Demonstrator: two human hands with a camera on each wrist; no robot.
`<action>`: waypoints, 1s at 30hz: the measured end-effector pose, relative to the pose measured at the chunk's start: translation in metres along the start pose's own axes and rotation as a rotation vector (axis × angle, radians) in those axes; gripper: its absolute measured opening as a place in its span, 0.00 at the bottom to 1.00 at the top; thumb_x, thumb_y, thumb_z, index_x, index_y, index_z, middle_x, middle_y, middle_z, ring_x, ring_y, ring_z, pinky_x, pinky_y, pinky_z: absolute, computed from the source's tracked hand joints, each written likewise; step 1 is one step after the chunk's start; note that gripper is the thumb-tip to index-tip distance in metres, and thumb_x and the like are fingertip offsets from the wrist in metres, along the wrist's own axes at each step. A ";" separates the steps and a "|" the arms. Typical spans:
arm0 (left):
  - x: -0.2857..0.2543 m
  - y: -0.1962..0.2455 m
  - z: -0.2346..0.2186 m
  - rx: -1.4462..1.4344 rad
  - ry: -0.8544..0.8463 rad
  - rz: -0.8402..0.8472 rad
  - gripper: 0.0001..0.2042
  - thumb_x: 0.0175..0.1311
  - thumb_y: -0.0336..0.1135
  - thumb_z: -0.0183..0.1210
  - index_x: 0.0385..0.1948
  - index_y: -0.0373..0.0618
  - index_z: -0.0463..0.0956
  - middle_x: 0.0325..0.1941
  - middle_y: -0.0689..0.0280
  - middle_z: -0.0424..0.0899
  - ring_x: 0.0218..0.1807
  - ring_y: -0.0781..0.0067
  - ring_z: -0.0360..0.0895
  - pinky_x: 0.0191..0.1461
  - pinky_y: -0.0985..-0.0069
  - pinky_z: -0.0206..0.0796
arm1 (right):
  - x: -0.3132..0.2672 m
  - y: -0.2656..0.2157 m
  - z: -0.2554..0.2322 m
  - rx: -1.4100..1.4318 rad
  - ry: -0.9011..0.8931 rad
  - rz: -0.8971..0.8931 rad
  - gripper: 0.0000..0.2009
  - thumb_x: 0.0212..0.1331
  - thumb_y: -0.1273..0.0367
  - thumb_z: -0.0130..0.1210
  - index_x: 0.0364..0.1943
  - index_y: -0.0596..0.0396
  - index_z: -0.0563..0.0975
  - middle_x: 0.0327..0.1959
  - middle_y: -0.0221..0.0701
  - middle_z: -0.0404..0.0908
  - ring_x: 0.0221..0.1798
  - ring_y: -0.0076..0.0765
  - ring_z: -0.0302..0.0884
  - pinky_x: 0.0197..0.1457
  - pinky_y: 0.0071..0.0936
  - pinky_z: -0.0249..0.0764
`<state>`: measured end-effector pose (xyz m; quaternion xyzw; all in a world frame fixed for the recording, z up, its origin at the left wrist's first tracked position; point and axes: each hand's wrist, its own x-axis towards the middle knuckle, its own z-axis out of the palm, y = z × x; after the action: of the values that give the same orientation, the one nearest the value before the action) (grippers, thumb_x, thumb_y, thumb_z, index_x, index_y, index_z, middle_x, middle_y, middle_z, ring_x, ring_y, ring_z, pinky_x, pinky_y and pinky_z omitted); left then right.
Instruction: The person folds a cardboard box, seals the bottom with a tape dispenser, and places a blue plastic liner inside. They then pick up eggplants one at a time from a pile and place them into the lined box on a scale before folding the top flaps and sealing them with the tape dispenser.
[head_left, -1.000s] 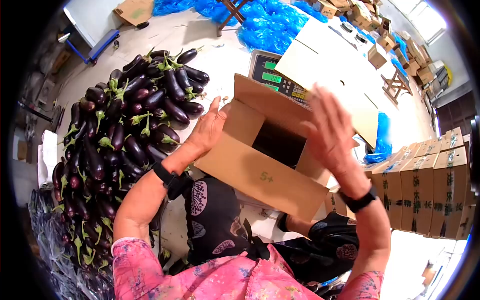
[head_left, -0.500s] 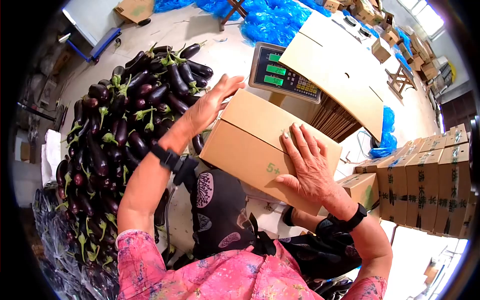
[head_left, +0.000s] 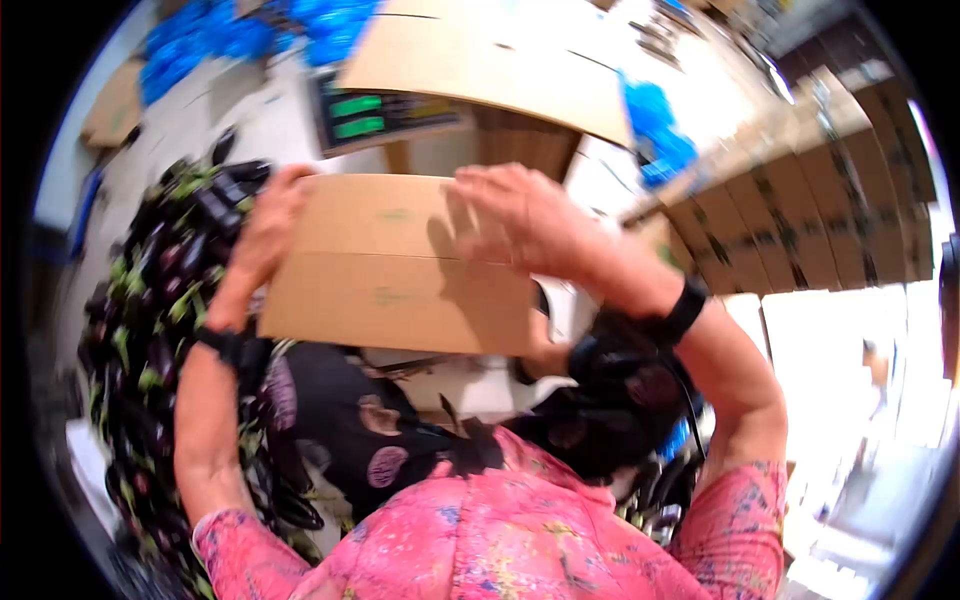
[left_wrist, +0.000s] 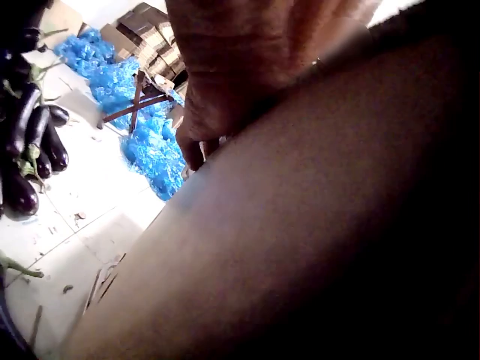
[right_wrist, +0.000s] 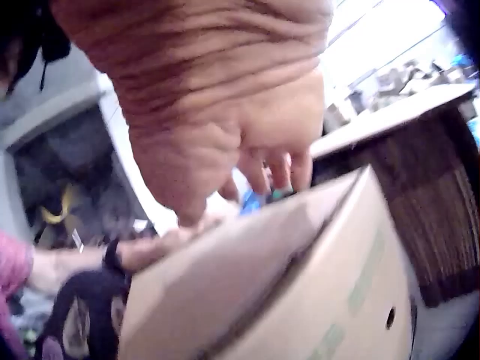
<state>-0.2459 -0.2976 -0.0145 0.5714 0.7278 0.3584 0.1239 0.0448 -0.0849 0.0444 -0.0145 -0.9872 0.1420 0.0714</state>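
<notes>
A brown cardboard box (head_left: pixel 400 270) with its top flaps folded down lies across the front of the person's lap in the head view. A blurred green mark shows on its near flap, and a round hole on its end in the right wrist view. The left hand (head_left: pixel 270 225) rests against the box's left end, fingers at the far left corner. Over the right part of the top is the right hand (head_left: pixel 520 215), fingers stretched out and casting a shadow on the cardboard. In the right wrist view its fingers (right_wrist: pixel 279 171) hang beyond the lid's edge.
A big pile of eggplants (head_left: pixel 175 260) lies on the left. Ahead stands a scale display (head_left: pixel 360 115), with flat cardboard (head_left: pixel 490 50) beside and above it. Stacked taped boxes (head_left: pixel 800 200) line the right; blue plastic (head_left: pixel 655 130) lies on the floor.
The open box flaps were folded down, and the box has turned square to the body. The right hand has lifted from pressing the top; the left has come to the box's end. The head view has swung right.
</notes>
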 end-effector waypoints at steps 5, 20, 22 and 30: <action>0.008 -0.020 0.006 -0.273 -0.022 -0.226 0.17 0.75 0.39 0.45 0.51 0.35 0.75 0.57 0.59 0.75 0.57 0.64 0.74 0.62 0.74 0.63 | -0.129 0.066 -0.092 0.054 0.030 0.566 0.19 0.68 0.55 0.56 0.47 0.58 0.80 0.33 0.43 0.85 0.35 0.47 0.84 0.43 0.37 0.78; 0.006 -0.006 -0.001 -0.117 -0.020 -0.298 0.20 0.79 0.42 0.42 0.58 0.35 0.71 0.61 0.64 0.71 0.60 0.72 0.71 0.65 0.77 0.60 | -0.493 0.045 0.205 0.115 -0.174 1.189 0.20 0.56 0.65 0.60 0.52 0.57 0.76 0.49 0.47 0.80 0.53 0.59 0.76 0.57 0.47 0.74; 0.006 0.001 -0.001 0.087 -0.034 -0.189 0.19 0.80 0.43 0.42 0.58 0.36 0.71 0.60 0.66 0.72 0.59 0.75 0.71 0.65 0.78 0.60 | -0.465 0.039 0.222 -0.004 0.019 1.082 0.22 0.50 0.74 0.58 0.54 0.54 0.74 0.54 0.40 0.76 0.60 0.54 0.72 0.60 0.46 0.72; 0.006 0.019 0.007 -0.050 0.015 -0.397 0.20 0.80 0.45 0.42 0.58 0.38 0.71 0.54 0.67 0.76 0.55 0.77 0.71 0.62 0.79 0.62 | -0.425 0.082 0.279 -0.224 -0.267 0.770 0.04 0.52 0.71 0.57 0.33 0.49 0.77 0.31 0.36 0.81 0.42 0.46 0.82 0.48 0.41 0.74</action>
<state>-0.2300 -0.2881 -0.0055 0.4108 0.8180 0.3490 0.2007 0.4258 -0.1042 -0.3016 -0.3714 -0.9196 0.0506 -0.1176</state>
